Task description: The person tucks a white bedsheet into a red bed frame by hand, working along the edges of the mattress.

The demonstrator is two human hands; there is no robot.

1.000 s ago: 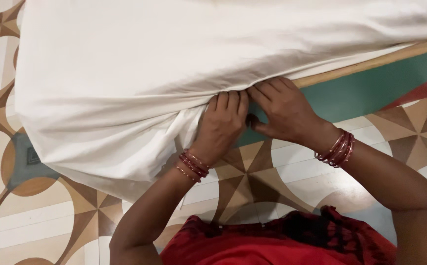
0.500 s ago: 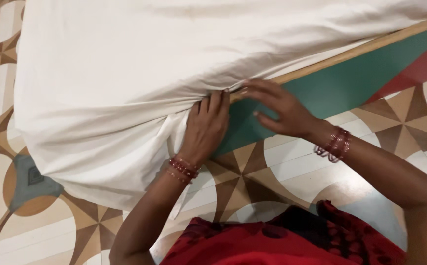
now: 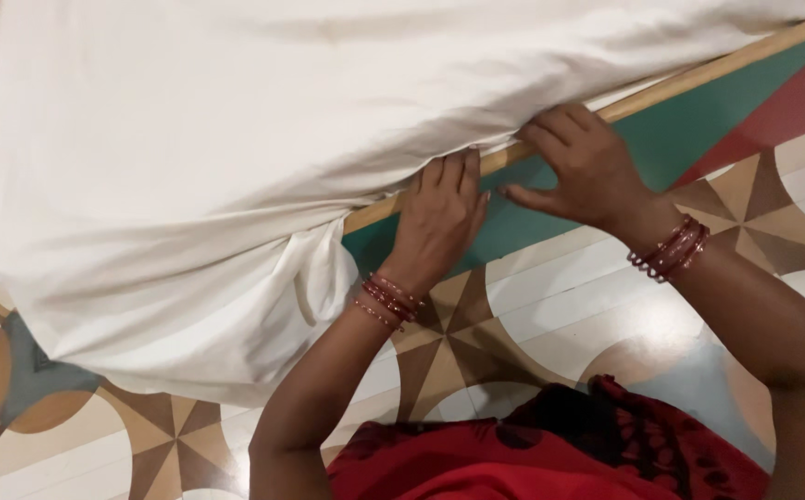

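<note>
Even indoor light, bright; soft shadows in cloth folds; sharp focus, no glare.

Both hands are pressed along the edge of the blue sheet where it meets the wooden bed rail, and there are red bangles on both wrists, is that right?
Not quite: the sheet is white, not blue, as the head view shows. The rest holds: the left hand and right hand press along its edge at the wooden rail, with red bangles on both wrists.
</note>
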